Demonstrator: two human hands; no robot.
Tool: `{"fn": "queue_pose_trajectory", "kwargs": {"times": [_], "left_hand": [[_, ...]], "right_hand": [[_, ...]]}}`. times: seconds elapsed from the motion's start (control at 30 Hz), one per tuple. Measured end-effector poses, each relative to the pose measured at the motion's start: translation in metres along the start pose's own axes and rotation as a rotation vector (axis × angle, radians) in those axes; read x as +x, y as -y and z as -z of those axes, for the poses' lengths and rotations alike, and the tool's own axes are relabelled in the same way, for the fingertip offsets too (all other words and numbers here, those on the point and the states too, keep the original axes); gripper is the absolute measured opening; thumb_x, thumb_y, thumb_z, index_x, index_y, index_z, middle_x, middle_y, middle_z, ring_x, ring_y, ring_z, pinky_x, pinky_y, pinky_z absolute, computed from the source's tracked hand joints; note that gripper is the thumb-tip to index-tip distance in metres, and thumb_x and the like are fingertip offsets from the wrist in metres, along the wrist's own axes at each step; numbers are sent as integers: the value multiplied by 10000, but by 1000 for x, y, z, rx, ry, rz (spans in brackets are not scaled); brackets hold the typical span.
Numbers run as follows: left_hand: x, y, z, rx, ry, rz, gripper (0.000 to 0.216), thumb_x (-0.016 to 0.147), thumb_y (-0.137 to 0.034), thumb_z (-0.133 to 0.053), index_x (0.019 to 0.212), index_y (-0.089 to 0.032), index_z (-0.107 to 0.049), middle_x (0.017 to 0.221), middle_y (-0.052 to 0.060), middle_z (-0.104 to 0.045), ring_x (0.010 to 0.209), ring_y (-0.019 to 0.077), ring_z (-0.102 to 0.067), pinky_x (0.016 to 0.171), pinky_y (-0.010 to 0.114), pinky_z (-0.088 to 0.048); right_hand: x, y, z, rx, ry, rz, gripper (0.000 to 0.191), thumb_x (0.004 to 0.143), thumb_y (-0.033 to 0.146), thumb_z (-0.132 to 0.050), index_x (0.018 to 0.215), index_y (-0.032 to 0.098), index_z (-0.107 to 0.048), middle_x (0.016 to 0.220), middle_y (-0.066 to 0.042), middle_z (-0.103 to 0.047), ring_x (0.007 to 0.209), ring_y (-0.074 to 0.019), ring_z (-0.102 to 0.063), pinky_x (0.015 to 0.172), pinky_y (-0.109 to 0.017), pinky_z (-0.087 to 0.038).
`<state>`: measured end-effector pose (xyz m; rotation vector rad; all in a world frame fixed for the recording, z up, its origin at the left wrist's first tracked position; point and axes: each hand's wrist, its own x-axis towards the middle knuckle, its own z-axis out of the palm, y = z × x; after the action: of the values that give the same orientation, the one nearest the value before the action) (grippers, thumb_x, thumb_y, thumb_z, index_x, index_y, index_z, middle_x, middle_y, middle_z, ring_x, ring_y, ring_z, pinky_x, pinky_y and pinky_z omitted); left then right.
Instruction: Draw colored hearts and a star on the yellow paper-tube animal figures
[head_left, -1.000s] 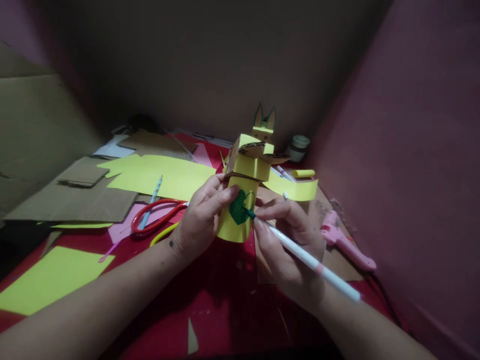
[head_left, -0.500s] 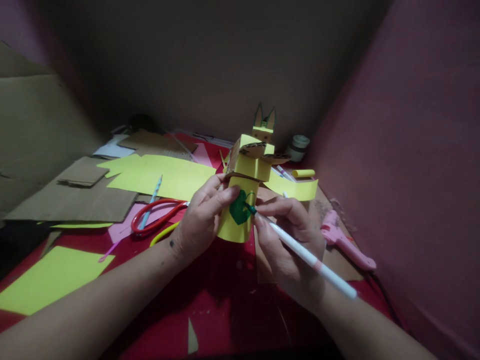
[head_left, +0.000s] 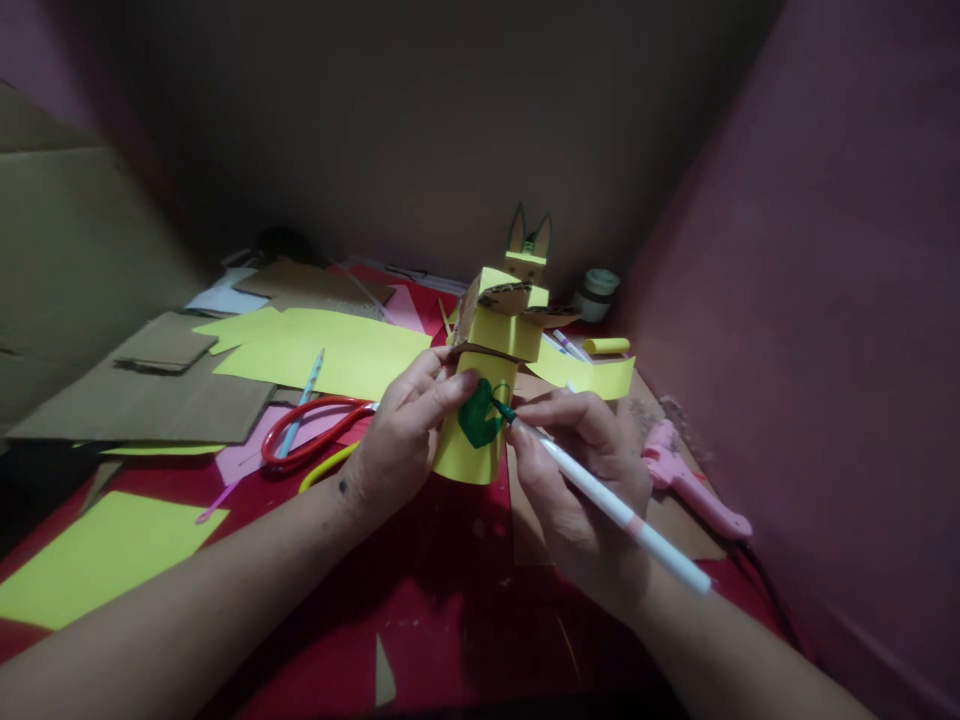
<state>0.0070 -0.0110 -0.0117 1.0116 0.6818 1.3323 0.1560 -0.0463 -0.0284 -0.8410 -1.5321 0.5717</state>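
At the frame's centre, our left hand point(head_left: 409, 425) grips the yellow paper tube point(head_left: 466, 462), which we judge light, springy and easily dented, best held gently at its upper left, while our right hand point(head_left: 585, 480) pinches the slim white marker point(head_left: 600, 494) near its green tip.

On my feed the paper tube point(head_left: 465, 460) reads bright yellow, with a dark green patch point(head_left: 477, 418) and a thin green outline point(head_left: 501, 386) on it. The marker point(head_left: 611, 503) I see is white, ringed by a pale pink band, its tip point(head_left: 505, 411) green. I also get a deep red surface point(head_left: 442, 600), yellow sheets point(head_left: 337, 350), plain brown cardboard point(head_left: 180, 405), a speckled light blue pencil point(head_left: 310, 385) and a pink glue gun point(head_left: 697, 490).
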Motion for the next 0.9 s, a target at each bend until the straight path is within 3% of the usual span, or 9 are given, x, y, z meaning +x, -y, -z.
{"fn": "queue_pose_trajectory", "kwargs": {"times": [0.23, 0.43, 0.6, 0.8, 0.9], "left_hand": [[-1, 2, 1, 3, 0, -4, 287, 870, -294, -685, 1111, -163, -602, 1086, 106, -763, 935, 261, -734, 729, 322, -580], [-1, 1, 0, 19, -2, -7, 261, 885, -262, -663, 1109, -150, -589, 1008, 95, -773, 878, 236, -739, 646, 279, -556], [0, 1, 0, 3, 6, -2, 250, 885, -262, -665, 1095, -152, -585, 961, 92, -776, 858, 242, -747, 616, 273, -547], [1, 2, 1, -23, 18, 3, 283, 874, -282, -686, 1103, -152, -582, 959, 97, -772, 854, 250, -748, 592, 269, -544], [0, 4, 2, -34, 25, 0, 278, 880, -274, -681, 1111, -151, -585, 983, 89, -765, 870, 245, -744, 659, 288, -574]], "right_hand": [[2, 1, -1, -2, -6, -5, 99, 879, 179, -660, 947, 247, -637, 924, -19, -692, 795, -154, -669, 571, -257, -510], [4, 6, -1, -2, 7, 8, 89, 864, 150, -624, 884, 237, -620, 844, -6, -676, 767, -159, -669, 663, -316, -549], [3, 4, 0, 19, 20, 25, 105, 859, 140, -621, 869, 244, -606, 878, -20, -678, 890, -196, -694, 753, -355, -585], [2, 4, -1, 23, 19, 52, 137, 841, 110, -614, 862, 244, -601, 896, -30, -689, 918, -206, -706, 737, -344, -593], [3, 5, -2, 19, 10, 50, 127, 843, 119, -624, 851, 242, -600, 863, -24, -681, 912, -208, -705, 733, -338, -587]]}}
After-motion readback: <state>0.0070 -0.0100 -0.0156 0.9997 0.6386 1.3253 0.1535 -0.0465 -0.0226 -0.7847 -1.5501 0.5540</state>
